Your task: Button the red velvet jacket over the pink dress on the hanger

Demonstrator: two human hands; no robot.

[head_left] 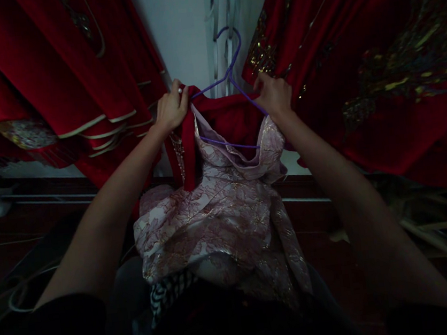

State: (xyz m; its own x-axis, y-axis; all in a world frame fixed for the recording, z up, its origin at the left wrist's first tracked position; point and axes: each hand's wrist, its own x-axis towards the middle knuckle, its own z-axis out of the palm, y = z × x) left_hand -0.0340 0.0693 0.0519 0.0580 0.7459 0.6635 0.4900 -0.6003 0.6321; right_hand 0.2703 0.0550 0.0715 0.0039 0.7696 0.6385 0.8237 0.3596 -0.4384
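A pink brocade dress [220, 211] with a red lining hangs in front of me on a purple wire hanger [233, 75]. My left hand [171, 109] is closed on the dress's red left shoulder strap at the hanger's left end. Over at the hanger's right arm, my right hand [274, 94] is closed on the right shoulder of the dress and on the wire. The hanger's hook points up between my hands. The skirt drapes down toward my body.
Red garments with cream trim [87, 70] hang at the left. Red garments with gold embroidery [389, 62] hang at the right. A white wall [179, 27] shows between them, with white hangers [221, 6] against it. Dark floor and pale rods [436, 229] lie below right.
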